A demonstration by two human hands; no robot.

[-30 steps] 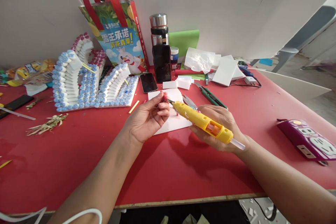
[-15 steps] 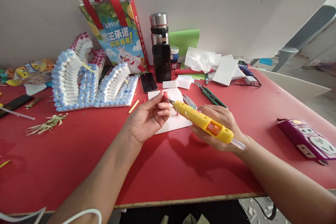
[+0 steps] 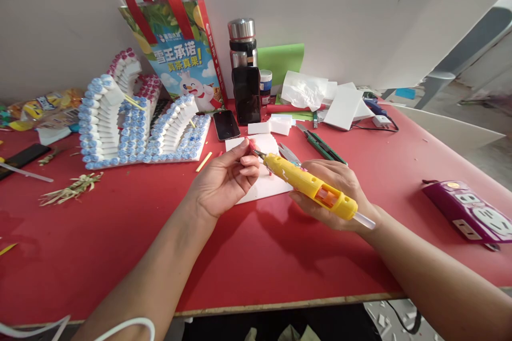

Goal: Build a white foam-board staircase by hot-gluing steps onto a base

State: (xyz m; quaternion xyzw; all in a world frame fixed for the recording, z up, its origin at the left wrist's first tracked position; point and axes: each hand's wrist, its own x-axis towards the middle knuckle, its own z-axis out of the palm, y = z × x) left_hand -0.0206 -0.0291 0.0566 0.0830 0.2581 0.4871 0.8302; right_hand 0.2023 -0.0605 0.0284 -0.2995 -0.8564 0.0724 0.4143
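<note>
My right hand [image 3: 332, 192] is wrapped round a yellow hot glue gun [image 3: 310, 184], with a clear glue stick [image 3: 365, 220] poking out of its back end. The gun's metal nozzle [image 3: 259, 154] points left and meets a small red piece [image 3: 252, 145]. That piece is pinched between the thumb and forefinger of my left hand [image 3: 232, 173]; its kind is too small to make out. Under both hands lies a white foam board [image 3: 264, 189] with tiny red bits on it. Scissors [image 3: 288, 154] lie just behind the gun, partly hidden by it.
Blue-and-white stacked models [image 3: 120, 133] stand on the left of the red table [image 3: 240, 266]. At the back are a gift bag [image 3: 180, 58], a steel flask [image 3: 242, 37] and phones [image 3: 226, 126]. A green utility knife [image 3: 322, 145] lies right of centre, a purple pouch [image 3: 468, 213] far right.
The back end of the glue gun has shifted very slightly right and down. Both hands otherwise hold the same position, with the nozzle still at the red piece.
</note>
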